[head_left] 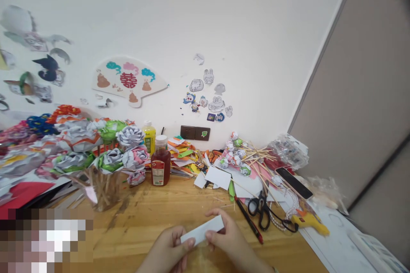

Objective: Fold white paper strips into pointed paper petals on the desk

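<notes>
Above the wooden table, a narrow white paper strip (201,229) is held at a slant between both hands, its right end higher. My left hand (174,245) pinches its left end, thumb on the near face. On the right end, my right hand (226,232) presses with the thumb in front and fingers curled behind. Whether the strip is folded or a single layer, I cannot tell. To the right of my right hand lie a red-and-black pen (250,220) and black-handled scissors (261,210).
Folded paper flowers (110,160) on sticks stand in a clear container at left, beside a red-brown bottle (160,162) and a yellow bottle (148,134). Paper scraps (218,177) lie at the back. A phone (294,182) and a yellow glue gun (309,222) are at right.
</notes>
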Tool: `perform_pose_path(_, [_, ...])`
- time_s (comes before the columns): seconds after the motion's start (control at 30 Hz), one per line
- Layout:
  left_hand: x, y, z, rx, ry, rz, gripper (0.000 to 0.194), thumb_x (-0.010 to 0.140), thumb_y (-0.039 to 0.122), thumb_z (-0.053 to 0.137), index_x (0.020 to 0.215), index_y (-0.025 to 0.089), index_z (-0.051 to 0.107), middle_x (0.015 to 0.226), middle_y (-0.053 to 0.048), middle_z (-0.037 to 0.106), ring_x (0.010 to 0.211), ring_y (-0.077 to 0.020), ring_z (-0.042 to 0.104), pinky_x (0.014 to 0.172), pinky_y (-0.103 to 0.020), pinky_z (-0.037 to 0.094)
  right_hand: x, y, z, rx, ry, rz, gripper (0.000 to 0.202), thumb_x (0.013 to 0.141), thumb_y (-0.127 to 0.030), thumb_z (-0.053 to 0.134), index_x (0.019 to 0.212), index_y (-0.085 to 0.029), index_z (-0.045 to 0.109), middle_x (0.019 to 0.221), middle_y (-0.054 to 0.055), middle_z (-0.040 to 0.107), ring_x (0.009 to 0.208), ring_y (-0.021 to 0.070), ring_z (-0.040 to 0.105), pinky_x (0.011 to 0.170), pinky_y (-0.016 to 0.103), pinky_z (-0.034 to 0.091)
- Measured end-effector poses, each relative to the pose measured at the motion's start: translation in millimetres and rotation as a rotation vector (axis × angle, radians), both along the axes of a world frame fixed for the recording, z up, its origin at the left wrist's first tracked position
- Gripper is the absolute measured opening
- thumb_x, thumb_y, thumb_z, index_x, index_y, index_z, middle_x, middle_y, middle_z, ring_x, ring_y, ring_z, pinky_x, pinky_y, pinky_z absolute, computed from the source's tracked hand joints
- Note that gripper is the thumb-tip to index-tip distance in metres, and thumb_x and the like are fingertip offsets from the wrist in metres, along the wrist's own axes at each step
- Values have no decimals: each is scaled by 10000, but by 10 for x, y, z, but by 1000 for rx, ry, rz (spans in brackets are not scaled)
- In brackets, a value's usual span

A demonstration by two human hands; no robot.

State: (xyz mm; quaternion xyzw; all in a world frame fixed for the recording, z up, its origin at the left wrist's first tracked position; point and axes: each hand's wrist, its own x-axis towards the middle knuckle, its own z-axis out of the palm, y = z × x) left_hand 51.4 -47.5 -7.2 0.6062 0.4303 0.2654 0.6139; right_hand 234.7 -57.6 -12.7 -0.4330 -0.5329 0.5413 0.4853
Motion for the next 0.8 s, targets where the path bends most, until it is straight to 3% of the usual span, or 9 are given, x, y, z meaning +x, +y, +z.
perform_pose_path(0.17, [23, -42, -30, -25, -21, -63, 555, 580, 761, 520, 649, 229, 380, 369, 84, 476, 301, -81, 381, 361, -193, 288, -25, -71, 63, 11, -44, 35, 380, 678, -376, 654, 958, -176, 493, 548, -50, 559, 470, 122, 527, 494, 236, 410])
perform_pose_path(0.33, [23, -80, -14, 23, 84, -112, 521, 612, 706, 549, 678, 196, 466, 400, 82, 452, 352, -86, 397, 364, -185, 275, -72, -130, 132, -39, -128, 96, 333, 642, -259, 641, 940, -172, 521, 593, -58, 544, 460, 100, 498, 464, 209, 388])
perform_pose_path(0.53, [8, -37, 25, 38, 129, -114, 617, 537, 817, 490, 667, 218, 416, 370, 112, 395, 304, -62, 309, 330, -186, 208, 112, -3, 24, -23, -111, 259, 412, 779, -408, 525, 1096, -154, 457, 574, -45, 575, 425, 99, 496, 446, 200, 339])
perform_pose_path(0.67, [-33, -3, 57, 8, 140, -121, 619, 514, 788, 548, 689, 208, 421, 421, 92, 459, 354, -69, 383, 359, -177, 258, 201, 41, 0, -24, -150, 241, 461, 798, -485, 501, 1116, -157, 440, 573, -47, 571, 395, 91, 474, 418, 196, 302])
perform_pose_path(0.8, [-77, 45, 56, 26, 139, -66, 588, 542, 765, 542, 699, 211, 424, 407, 100, 451, 332, -67, 355, 344, -174, 245, 193, 41, 36, -8, -141, 229, 493, 785, -527, 512, 1102, -159, 436, 580, -43, 577, 386, 90, 475, 410, 194, 305])
